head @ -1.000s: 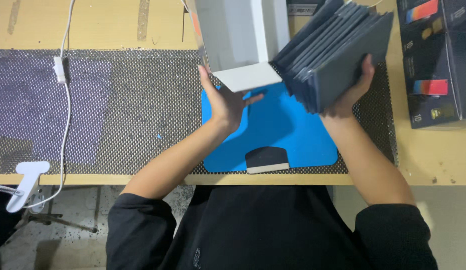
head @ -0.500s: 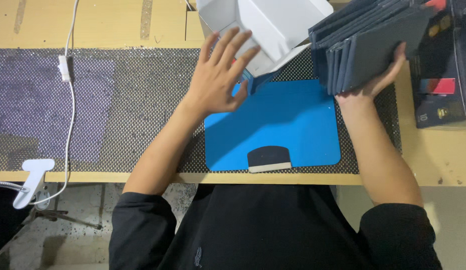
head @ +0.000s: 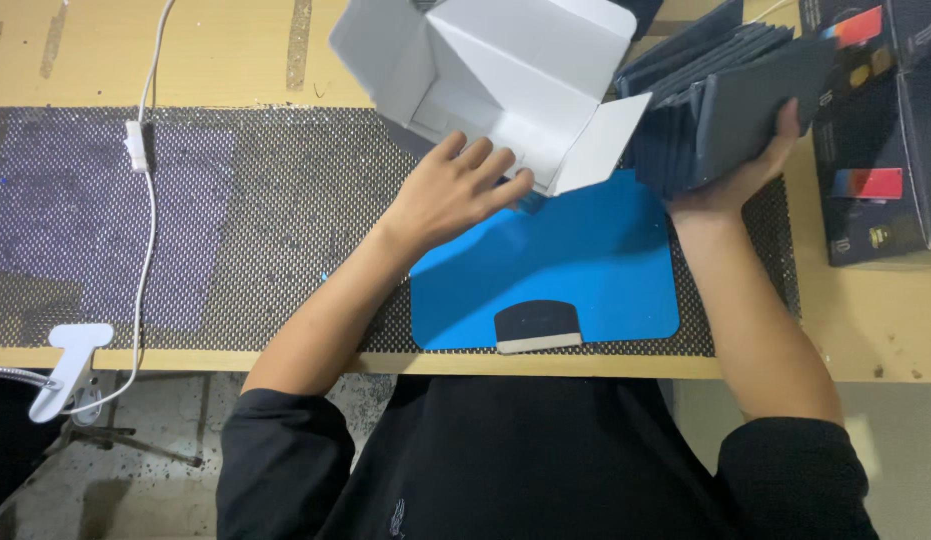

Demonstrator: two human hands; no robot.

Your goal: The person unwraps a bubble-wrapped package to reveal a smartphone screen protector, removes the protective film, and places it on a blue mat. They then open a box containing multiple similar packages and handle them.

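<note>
My left hand (head: 455, 190) holds the near edge of an unfolded box blank (head: 495, 85), white on the inside, tilted up over the far side of the bench. My right hand (head: 750, 170) grips a thick stack of flat dark grey box blanks (head: 725, 100), held on edge to the right of the open one. Under both hands lies a blue mat (head: 585, 270) with a small black scraper block (head: 537, 327) at its near edge.
A black perforated anti-slip mat (head: 285, 200) covers the wooden bench (head: 865, 330). A white cable (head: 145, 200) runs down the left to a white clamp (head: 70, 368). Finished dark printed boxes (head: 875, 120) stand at the far right.
The camera view tilted slightly. My left hand went from pressing the folded white box near the blue mat to holding it up and spread open. The dark stack shifted right and upward.
</note>
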